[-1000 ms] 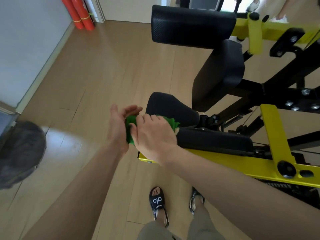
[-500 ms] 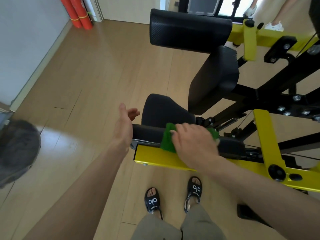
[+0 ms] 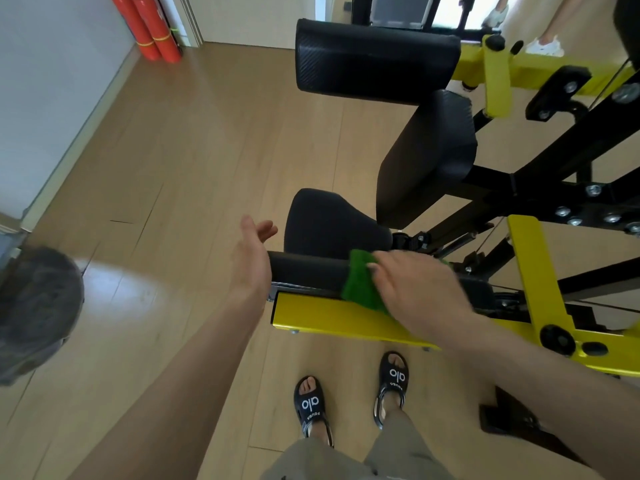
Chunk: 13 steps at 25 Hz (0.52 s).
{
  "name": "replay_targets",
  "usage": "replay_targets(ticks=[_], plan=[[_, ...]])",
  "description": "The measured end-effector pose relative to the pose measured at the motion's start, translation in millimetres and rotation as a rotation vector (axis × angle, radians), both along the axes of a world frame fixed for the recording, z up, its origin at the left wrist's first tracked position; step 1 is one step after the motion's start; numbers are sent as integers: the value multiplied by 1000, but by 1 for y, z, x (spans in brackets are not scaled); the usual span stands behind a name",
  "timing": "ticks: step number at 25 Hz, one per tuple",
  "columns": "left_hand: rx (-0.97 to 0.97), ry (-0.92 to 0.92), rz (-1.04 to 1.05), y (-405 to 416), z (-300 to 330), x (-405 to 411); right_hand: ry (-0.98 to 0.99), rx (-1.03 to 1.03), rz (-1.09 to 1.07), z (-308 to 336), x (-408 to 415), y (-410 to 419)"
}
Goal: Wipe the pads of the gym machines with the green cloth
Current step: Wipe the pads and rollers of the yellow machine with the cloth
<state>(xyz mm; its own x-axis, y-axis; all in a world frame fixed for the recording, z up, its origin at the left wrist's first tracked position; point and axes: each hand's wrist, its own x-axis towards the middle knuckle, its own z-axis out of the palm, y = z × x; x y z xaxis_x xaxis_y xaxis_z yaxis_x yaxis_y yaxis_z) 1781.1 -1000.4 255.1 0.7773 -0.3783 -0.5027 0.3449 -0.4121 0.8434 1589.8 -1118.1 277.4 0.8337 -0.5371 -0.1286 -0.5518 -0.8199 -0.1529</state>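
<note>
Right hand: the right hand [image 3: 420, 292] lies palm down on the green cloth [image 3: 360, 284], fingers [image 3: 382, 271] fairly straight and together, pressing the cloth onto the pad rather than gripping it.
Green cloth: draped over the top and near side of the long lower pad [image 3: 308, 271], directly under the fingers, its lower edge hanging toward the yellow frame bar [image 3: 329, 315].
Long axis: the lower pad runs side to side across the view; its bare black length stretches away from the fingertips toward the left hand.
Left hand: the left hand [image 3: 252, 256] hovers just beside the pad's free end, fingers apart and relaxed, holding nothing; whether it touches the pad is unclear.
Nearer hand: the right hand alone is on the cloth.
Likely next move: a judgement only, a slide along the pad's length toward the free end.
Other pads: the seat pad [image 3: 332, 220] lies just beyond the fingers; the back pad [image 3: 426, 157] and the upper roller pad [image 3: 374, 57] lie farther beyond.
</note>
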Motion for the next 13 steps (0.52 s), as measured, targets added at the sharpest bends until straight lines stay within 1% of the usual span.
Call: replay_targets(ticks=[1, 3, 4, 6, 7, 10, 11, 13], plan=[[49, -60, -4, -1, -3, -2, 47, -36, -7, 4, -12, -5], [133, -154, -10, -3, -6, -5, 141, -83, 58, 8, 6, 1], [153, -179, -10, -5, -6, -5, 147, -72, 107, 8, 30, 11], [161, -207, 21, -6, -4, -6, 115, 35, 182, 4, 84, 28], [157, -215, 51, -6, -3, -6, 156, 144, 195, 0, 108, 27], [183, -258, 106, -9, -5, -8, 349, 689, 145, -3, 155, 7], [214, -296, 98, -9, -6, -10, 390, 827, 135, -3, 161, 3], [276, -374, 84, -12, -6, -12, 450, 996, 120, -5, 163, -3]])
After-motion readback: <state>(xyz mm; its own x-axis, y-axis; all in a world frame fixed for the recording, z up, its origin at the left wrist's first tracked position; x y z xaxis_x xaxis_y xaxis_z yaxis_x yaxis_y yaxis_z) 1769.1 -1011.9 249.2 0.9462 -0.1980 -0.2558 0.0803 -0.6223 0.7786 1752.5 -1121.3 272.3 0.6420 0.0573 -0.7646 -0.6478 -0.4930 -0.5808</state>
